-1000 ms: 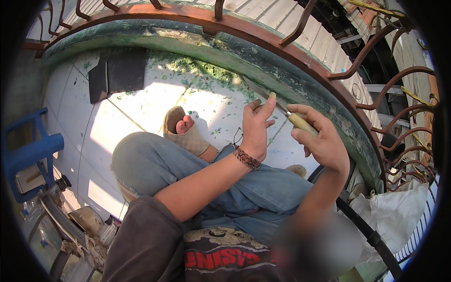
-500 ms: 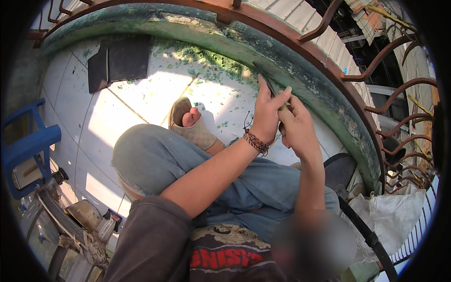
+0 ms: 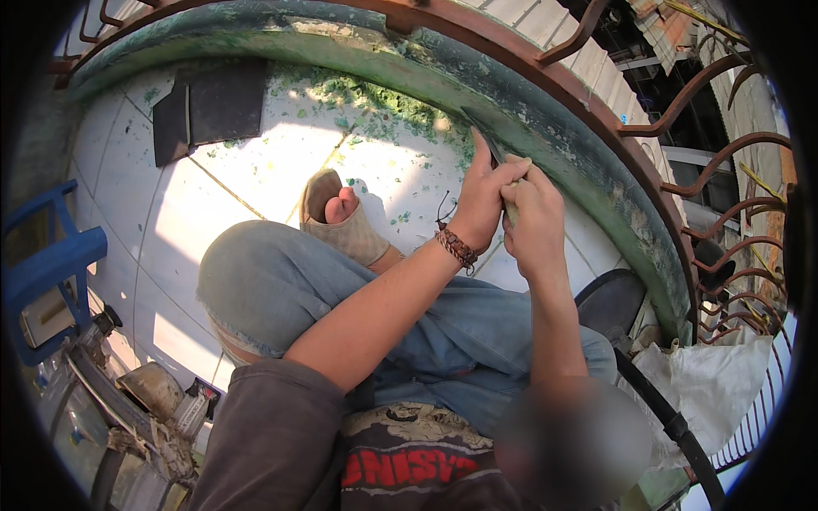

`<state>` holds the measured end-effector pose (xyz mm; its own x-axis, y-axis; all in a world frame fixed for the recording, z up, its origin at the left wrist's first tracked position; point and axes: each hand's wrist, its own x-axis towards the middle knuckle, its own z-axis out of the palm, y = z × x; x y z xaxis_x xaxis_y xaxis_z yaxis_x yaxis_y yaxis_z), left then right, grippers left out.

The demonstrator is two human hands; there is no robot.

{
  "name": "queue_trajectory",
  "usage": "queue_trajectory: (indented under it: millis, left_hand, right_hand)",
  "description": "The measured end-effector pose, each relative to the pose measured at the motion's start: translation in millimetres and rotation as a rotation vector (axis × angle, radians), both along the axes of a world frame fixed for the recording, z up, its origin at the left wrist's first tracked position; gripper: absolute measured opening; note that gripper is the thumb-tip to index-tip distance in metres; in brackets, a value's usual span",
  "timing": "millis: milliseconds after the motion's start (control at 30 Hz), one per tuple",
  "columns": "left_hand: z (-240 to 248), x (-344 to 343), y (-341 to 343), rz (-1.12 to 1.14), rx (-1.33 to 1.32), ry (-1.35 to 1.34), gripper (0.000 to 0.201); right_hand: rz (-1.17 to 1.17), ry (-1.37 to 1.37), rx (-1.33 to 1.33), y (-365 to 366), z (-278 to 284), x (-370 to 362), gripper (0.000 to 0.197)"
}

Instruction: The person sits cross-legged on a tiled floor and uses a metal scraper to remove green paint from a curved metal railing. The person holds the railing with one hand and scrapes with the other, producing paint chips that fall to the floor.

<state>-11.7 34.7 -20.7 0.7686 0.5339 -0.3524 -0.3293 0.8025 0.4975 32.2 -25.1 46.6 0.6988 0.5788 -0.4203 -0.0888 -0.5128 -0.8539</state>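
My left hand [image 3: 482, 203] and my right hand [image 3: 535, 211] meet around a knife [image 3: 482, 129] with a narrow dark blade. The right hand is closed around its handle, which the fingers mostly hide. My left hand lies along the near side of the blade, thumb pressed by the right fingers and forefinger stretched toward the tip. The blade's tip touches or nearly touches the low curved green wall [image 3: 545, 162], whose paint is worn and flaking. Green paint chips [image 3: 375, 102] are strewn over the white tiles at the wall's foot.
Brown metal railing [image 3: 682, 187] runs along the wall's outer side. Dark flat sheets [image 3: 226, 111] lie on the tiles at the far left. A blue plastic stool [image 3: 55, 264] stands at the left, above cluttered parts. A whitish sack [image 3: 707, 383] and black pipe [image 3: 652, 396] are at the right.
The right hand has turned slightly, its knuckles now closer over the left thumb. The knife stays against the wall in almost the same spot, and the whole view has shifted a little.
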Motion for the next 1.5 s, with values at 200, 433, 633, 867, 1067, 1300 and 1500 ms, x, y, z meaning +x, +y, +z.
queue_trajectory:
  millis: [200,433,633,867,1067,1300,1500]
  left_hand:
    - [19.3,-8.1,8.4,-0.085,-0.118,0.052,0.085]
    - [8.3,-1.2,0.5,0.034,-0.099,-0.034,0.05]
    - [-7.9,-7.0,9.8,-0.069,-0.155,-0.026,0.061]
    - [-10.3,-6.0,11.7,-0.028,-0.03,-0.016,0.067]
    - [12.4,-0.6,13.4,-0.03,0.157,0.021,0.077]
    - [-14.6,0.0,3.6,-0.114,0.323,0.081,0.106]
    - [4.7,-3.4,8.8,-0.058,0.114,0.01,0.098]
  right_hand:
    - [0.039,0.234,0.071,0.9,11.6,-1.6,0.046]
    - [0.033,0.02,0.117,0.6,-5.4,-11.2,0.052]
    - [0.076,-0.05,0.104,-0.5,-26.7,-13.7,0.055]
    - [0.079,0.082,0.207,-2.0,-22.4,-5.7,0.045]
    - [-0.011,0.346,0.248,-8.4,7.8,30.4,0.04]
    - [0.158,0.342,0.074,-17.7,21.0,46.7,0.051]
    - [0.08,0.168,0.039,-4.1,11.6,30.2,0.043]
